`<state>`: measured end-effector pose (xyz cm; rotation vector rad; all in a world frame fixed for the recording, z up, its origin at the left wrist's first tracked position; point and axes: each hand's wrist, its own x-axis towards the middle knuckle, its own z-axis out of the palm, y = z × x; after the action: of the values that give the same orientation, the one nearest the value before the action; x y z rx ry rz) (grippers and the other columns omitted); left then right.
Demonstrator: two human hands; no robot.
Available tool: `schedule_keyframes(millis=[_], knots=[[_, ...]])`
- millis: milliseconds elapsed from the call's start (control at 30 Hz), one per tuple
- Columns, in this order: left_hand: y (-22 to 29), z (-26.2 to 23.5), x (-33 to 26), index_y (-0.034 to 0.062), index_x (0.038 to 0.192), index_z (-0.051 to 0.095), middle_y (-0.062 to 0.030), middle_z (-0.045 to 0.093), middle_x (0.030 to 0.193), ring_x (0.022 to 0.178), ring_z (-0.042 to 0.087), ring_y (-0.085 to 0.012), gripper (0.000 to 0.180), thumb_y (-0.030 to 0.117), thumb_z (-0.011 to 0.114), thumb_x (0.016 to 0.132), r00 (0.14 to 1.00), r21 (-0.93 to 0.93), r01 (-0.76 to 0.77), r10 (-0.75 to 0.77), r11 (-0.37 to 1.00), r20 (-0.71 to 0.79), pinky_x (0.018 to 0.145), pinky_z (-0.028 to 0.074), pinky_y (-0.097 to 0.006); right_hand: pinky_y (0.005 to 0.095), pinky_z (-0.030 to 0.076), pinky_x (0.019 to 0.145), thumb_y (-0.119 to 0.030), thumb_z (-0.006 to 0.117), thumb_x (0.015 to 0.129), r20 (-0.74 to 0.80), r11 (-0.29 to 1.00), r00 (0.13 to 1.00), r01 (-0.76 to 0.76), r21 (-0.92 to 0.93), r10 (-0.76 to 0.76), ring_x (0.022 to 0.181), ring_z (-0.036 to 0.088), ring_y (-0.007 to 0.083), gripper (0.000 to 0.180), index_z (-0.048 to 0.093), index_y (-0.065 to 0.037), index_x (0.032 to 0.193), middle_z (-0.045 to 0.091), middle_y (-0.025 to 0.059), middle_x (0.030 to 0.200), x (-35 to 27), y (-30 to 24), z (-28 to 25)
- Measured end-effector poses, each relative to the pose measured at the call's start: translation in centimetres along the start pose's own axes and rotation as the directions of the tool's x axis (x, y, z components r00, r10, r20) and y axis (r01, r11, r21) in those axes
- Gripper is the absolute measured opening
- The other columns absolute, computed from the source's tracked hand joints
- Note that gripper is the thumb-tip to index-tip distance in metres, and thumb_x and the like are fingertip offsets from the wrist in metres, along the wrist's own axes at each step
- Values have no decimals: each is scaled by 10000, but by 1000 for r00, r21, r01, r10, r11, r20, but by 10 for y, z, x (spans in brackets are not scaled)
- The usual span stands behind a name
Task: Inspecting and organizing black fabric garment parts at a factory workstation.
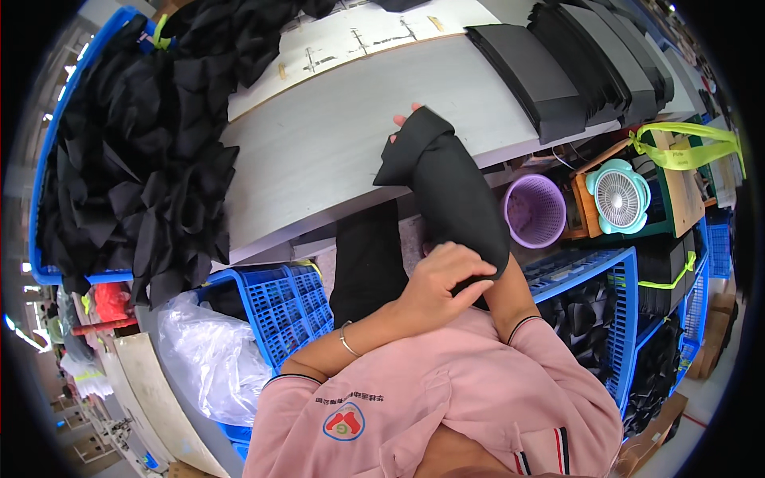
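A black fabric sleeve (458, 195) covers my right forearm from near the elbow to the hand, its far end folded over like a wide cuff. Out of that end poke only a few fingertips of my right hand (399, 121); the rest of the hand is hidden, so its grip cannot be told. My left hand (448, 277) reaches across my body and pinches the sleeve's near edge close to my right elbow. Beneath the sleeve's far end lies the grey tabletop (319, 159).
Heaped black fabric pieces (135, 159) fill a blue crate (41, 191) on the left. Stacks of flat black pieces (550, 80) lie at the table's far right. A purple basket (510, 209), a small turquoise fan (622, 199) and blue crates (625, 311) stand to the right.
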<state>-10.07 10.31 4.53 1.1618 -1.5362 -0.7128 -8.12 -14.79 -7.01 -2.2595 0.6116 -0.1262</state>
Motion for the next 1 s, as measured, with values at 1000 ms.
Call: schedule_keyframes(millis=[1000], knots=[[-45, 7, 30, 109, 1105, 704, -182, 504, 1426, 1366, 410, -375, 416, 159, 861, 724, 946, 441, -191, 284, 877, -156, 1115, 349, -467, 376, 345, 1061, -190, 501, 985, -336, 506, 870, 119, 854, 362, 1249, 460, 277, 429, 482, -33, 1384, 496, 169, 1403, -95, -27, -2]])
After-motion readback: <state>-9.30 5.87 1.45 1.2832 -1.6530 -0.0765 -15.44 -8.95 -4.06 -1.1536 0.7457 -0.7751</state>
